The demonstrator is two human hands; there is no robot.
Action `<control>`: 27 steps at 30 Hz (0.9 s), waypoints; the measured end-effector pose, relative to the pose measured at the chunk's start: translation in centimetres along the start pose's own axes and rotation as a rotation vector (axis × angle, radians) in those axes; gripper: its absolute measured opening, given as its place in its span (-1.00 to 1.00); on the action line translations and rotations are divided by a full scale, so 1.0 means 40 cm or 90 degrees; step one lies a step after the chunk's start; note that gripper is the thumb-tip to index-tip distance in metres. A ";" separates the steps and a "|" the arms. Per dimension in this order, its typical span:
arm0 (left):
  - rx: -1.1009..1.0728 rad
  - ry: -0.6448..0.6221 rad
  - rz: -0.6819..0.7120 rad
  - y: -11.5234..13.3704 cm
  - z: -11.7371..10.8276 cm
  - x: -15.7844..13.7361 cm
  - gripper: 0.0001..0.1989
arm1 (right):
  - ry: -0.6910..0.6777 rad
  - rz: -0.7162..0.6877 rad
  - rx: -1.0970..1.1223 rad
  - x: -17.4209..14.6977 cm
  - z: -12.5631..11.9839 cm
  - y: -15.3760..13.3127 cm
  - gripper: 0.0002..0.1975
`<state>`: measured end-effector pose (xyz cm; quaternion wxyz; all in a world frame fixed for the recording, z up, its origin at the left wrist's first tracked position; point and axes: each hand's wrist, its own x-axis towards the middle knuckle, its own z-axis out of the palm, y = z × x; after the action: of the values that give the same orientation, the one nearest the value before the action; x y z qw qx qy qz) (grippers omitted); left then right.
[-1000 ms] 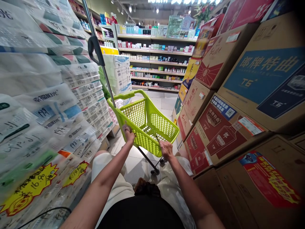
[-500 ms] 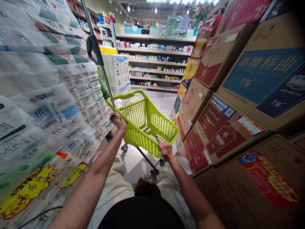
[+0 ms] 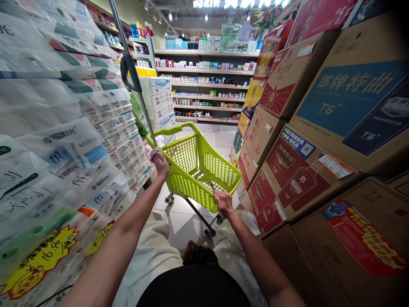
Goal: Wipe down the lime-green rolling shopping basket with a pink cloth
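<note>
A lime-green shopping cart (image 3: pixel 191 186) with a lattice basket stands in front of me, turned at an angle in the aisle. My left hand (image 3: pixel 162 165) is closed at the basket's left rim, with a crumpled greyish-pink cloth (image 3: pixel 156 154) in its fingers against the rim. Around the near right corner of the rim, the fingers of my right hand (image 3: pixel 224 203) are wrapped. A grey pole with a dark grip (image 3: pixel 129 70) rises beside the cart's left end. Nothing lies in the visible part of the basket.
Wrapped paper packs (image 3: pixel 105 121) are stacked high on my left, close to my arm. Cardboard cartons (image 3: pixel 348 98) form a wall on my right. Stocked shelves (image 3: pixel 204 70) stand at the far end, beyond the tiled floor (image 3: pixel 219 137).
The cart has shifted slightly to the right and down in view, and both hands have moved with it. My left hand stays at the rim with the cloth; my right hand keeps its grip.
</note>
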<state>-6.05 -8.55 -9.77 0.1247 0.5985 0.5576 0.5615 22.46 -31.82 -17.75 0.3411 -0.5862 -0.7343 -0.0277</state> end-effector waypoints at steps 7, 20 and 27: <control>0.152 -0.139 0.194 0.017 -0.051 0.107 -0.57 | -0.006 -0.012 -0.009 0.006 0.001 0.001 -0.60; 0.192 -0.412 0.418 0.090 0.012 -0.294 -0.49 | 0.004 0.002 -0.024 0.008 -0.009 0.008 -0.63; 0.245 -0.380 0.418 0.034 -0.060 -0.056 -0.47 | 0.003 -0.016 -0.036 0.013 -0.009 0.034 -0.64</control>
<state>-6.72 -12.00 -9.09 -0.0174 0.8901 0.3728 0.2616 23.78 -31.11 -17.66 0.3255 -0.5865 -0.7397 -0.0541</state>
